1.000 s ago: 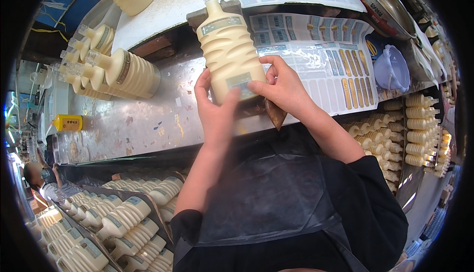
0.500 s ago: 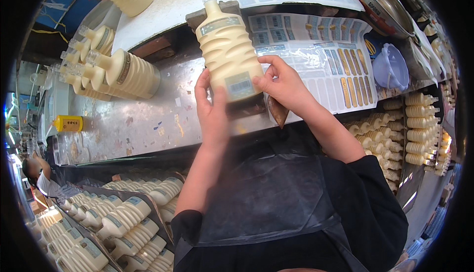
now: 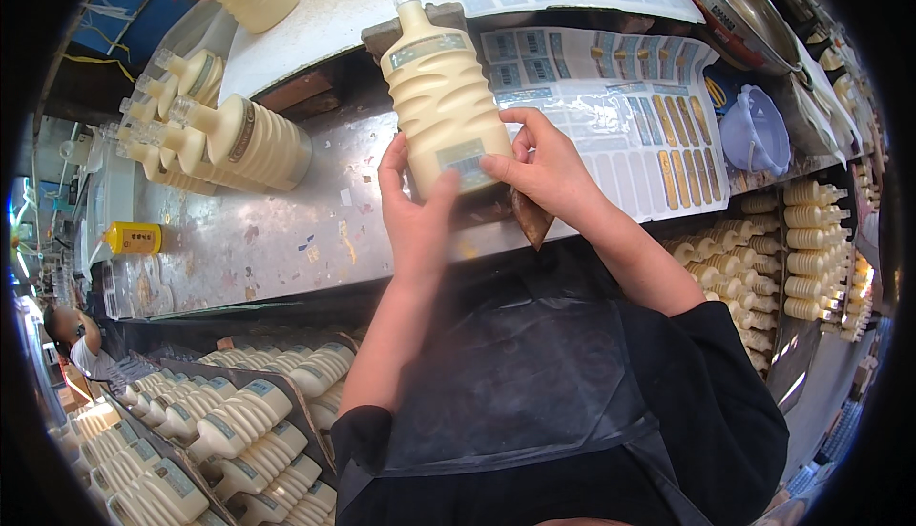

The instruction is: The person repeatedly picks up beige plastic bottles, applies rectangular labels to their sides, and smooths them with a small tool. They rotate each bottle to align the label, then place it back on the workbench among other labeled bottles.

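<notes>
Cream-coloured and ridged, a bottle (image 3: 439,87) is lying against a grey block (image 3: 379,37) on the worktop (image 3: 277,230), its neck pointing far. The left hand (image 3: 415,225) is clamping its fingers on the left side, thumb blurring over the lower label (image 3: 462,157); the right hand (image 3: 553,168) is clamping its fingers on the lower right edge.
</notes>
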Available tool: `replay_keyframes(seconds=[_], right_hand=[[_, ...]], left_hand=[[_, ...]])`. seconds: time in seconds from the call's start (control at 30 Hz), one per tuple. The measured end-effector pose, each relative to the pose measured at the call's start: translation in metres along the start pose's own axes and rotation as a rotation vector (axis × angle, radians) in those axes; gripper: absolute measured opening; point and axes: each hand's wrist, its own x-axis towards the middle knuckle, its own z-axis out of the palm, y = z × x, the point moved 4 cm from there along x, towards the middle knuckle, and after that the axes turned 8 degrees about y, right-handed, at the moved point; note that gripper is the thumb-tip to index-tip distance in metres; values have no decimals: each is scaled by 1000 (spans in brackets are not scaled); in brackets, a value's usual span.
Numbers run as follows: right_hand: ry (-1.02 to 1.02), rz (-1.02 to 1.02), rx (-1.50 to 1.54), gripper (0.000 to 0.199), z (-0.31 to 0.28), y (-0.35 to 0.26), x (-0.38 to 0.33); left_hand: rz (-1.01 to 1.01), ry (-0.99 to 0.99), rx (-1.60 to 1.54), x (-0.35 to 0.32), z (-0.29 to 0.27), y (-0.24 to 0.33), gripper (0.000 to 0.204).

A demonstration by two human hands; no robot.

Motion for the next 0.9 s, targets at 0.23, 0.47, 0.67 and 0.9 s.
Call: replay_keyframes(seconds=[0.23,0.47,0.67,0.9], right_hand=[[0,23,8,62,0,1,1],[12,17,-25,64,0,-5,-2],[14,23,-23,64,1,-5,-2],[12,74,169,42,-16,1,12]], left_hand=[[-4,-8,18,-1,4,5,79],[3,15,73,0,5,4,84],[24,26,80,0,4,2,83],[16,23,45,0,6,1,86]])
